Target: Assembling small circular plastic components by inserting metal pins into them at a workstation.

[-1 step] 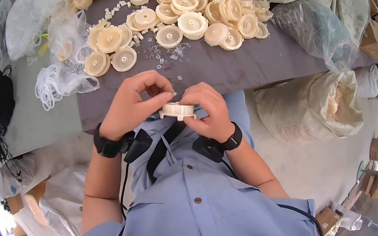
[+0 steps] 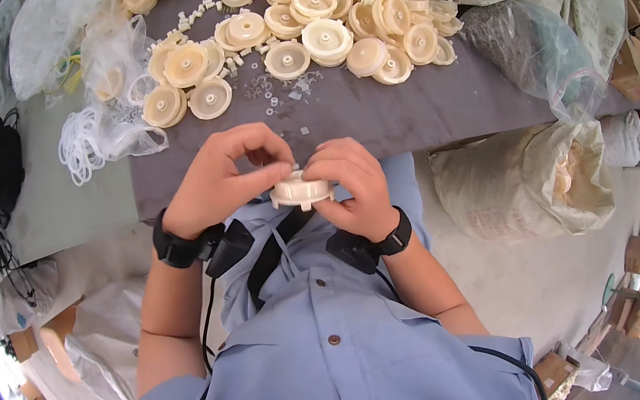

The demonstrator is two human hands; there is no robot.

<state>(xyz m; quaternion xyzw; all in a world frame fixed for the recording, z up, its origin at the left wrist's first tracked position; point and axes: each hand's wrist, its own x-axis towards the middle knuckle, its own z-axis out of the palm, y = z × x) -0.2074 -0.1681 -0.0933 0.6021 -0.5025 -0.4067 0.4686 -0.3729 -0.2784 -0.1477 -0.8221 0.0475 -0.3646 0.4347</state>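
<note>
A cream round plastic part (image 2: 301, 192), with a flat rim and small tabs along its lower edge, is gripped at its right side by my right hand (image 2: 352, 182). Thumb and fingers of that hand are closed around the edge. My left hand (image 2: 236, 171) is pinched just over the top of the part. Between its fingertips is a small pale piece, mostly hidden and too small to name. Both hands are in front of the table's near edge, above my lap. Beyond them, several similar cream round parts (image 2: 287, 61) lie heaped on the dark table cover (image 2: 374, 120).
Small clear washers and bits (image 2: 281, 89) are scattered before the heap. White cord loops (image 2: 83, 145) and plastic bags lie left, beside a black bag (image 2: 0, 171). To the right are a clear plastic bag (image 2: 522, 46) and an open woven sack (image 2: 519, 185) on the floor.
My left fingertips have come slightly closer to the round part, and the pale piece shows less between them. The part has tipped a little in my right hand.
</note>
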